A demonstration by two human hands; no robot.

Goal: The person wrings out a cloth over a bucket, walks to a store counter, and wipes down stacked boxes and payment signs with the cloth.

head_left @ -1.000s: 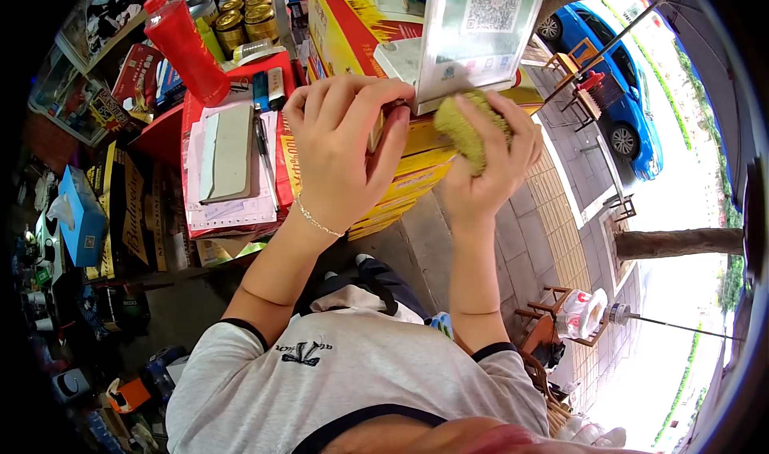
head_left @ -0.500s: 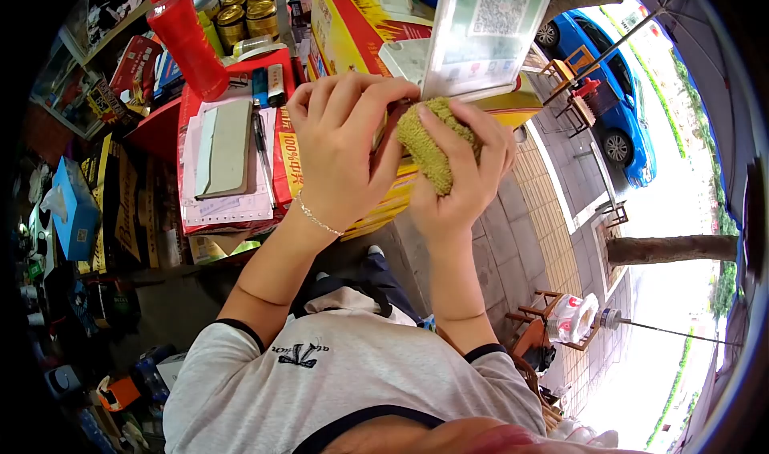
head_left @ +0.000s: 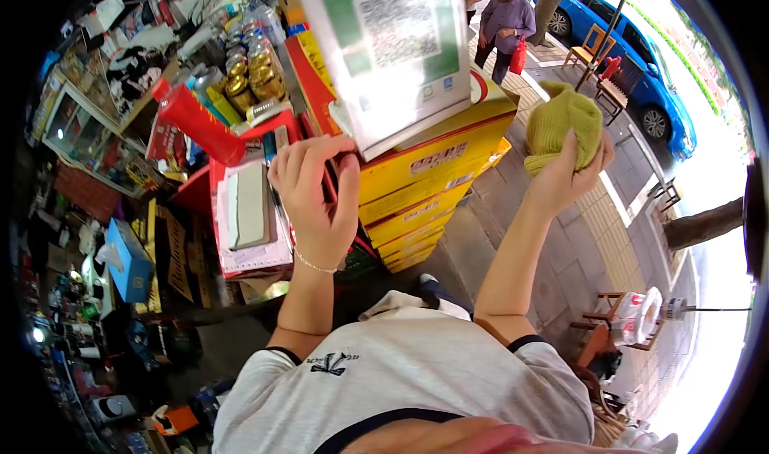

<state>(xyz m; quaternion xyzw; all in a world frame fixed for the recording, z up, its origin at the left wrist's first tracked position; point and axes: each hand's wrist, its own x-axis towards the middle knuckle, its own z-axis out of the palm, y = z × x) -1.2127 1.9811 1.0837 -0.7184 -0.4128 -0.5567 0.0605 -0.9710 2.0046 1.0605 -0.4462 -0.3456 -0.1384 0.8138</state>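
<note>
My right hand [head_left: 573,173] is raised to the right, its fingers closed round a bunched yellow-green cloth [head_left: 563,125]. With fingers bent, my left hand [head_left: 320,193] has its thumb and index fingertips at the lower left corner of a clear upright QR code sign [head_left: 400,61]. The exact contact of those fingertips is partly hidden. Beneath the sign is a stack of yellow boxes [head_left: 420,213]. A notebook [head_left: 250,205] lies on papers left of my left hand, and a red bottle [head_left: 199,124] stands beyond it.
Several gold-topped cans [head_left: 260,77] stand at the back left. A blue tissue box [head_left: 128,262] is at the far left. To the right are a pavement, wooden chairs [head_left: 613,93], a tree trunk [head_left: 705,223] and a blue car [head_left: 613,41]. A person [head_left: 506,25] with a red bag stands beyond the boxes.
My right hand has carried the cloth away to the right, apart from my left hand. The sign looks larger and further left, and the view has shifted. A person has come into view.
</note>
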